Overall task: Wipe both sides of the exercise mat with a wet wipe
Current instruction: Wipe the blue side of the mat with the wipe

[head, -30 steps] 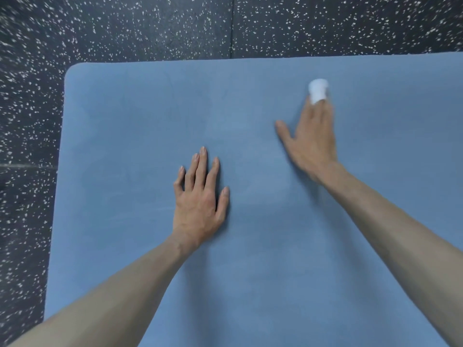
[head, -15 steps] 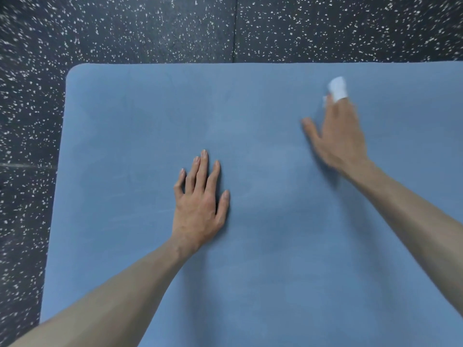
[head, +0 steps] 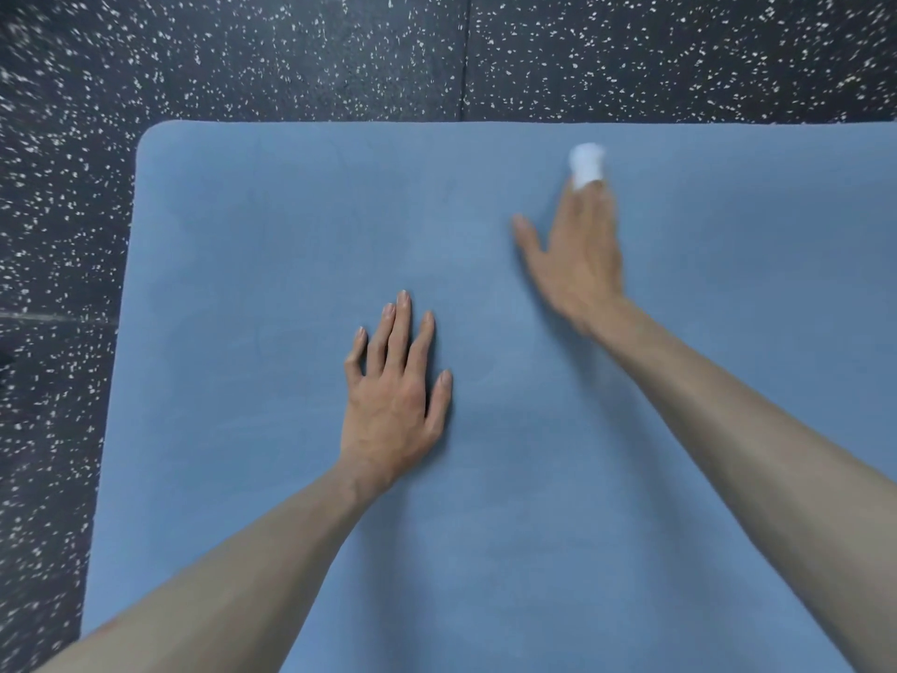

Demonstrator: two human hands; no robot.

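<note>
floor (head: 291,55): black rubber, white speckles | seam (head: 464,55): between tiles

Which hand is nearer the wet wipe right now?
Right. The right hand presses flat on the wet wipe, which sticks out past its fingertips near the far edge of the exercise mat. The left hand lies flat on the mat, nearer the person, apart from the wipe.

No readable text, label, brand, number or sign anywhere in view.
</note>
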